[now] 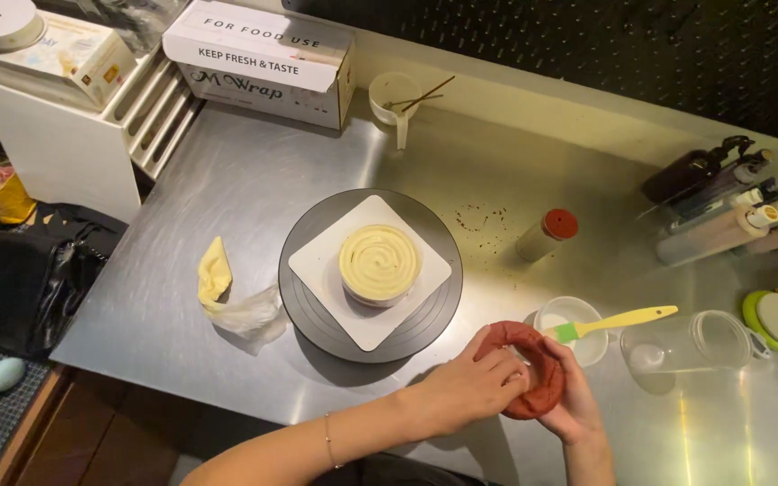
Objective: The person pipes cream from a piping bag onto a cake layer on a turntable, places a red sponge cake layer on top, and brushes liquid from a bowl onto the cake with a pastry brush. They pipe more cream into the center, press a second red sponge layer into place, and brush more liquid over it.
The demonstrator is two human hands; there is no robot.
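A red cake layer point(529, 369) is held in the grip of both hands, left hand point(473, 382) and right hand point(571, 405), near the desk's point(227, 189) front edge; the cream-topped cake point(380, 264) on the turntable point(317, 315) is judged unfinished, awaiting it.

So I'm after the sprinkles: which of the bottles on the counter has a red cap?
The small shaker bottle lying tilted just right of the turntable. It lies alone, with red specks beside it; the squeeze bottles clustered at the right edge have pale or dark tops.
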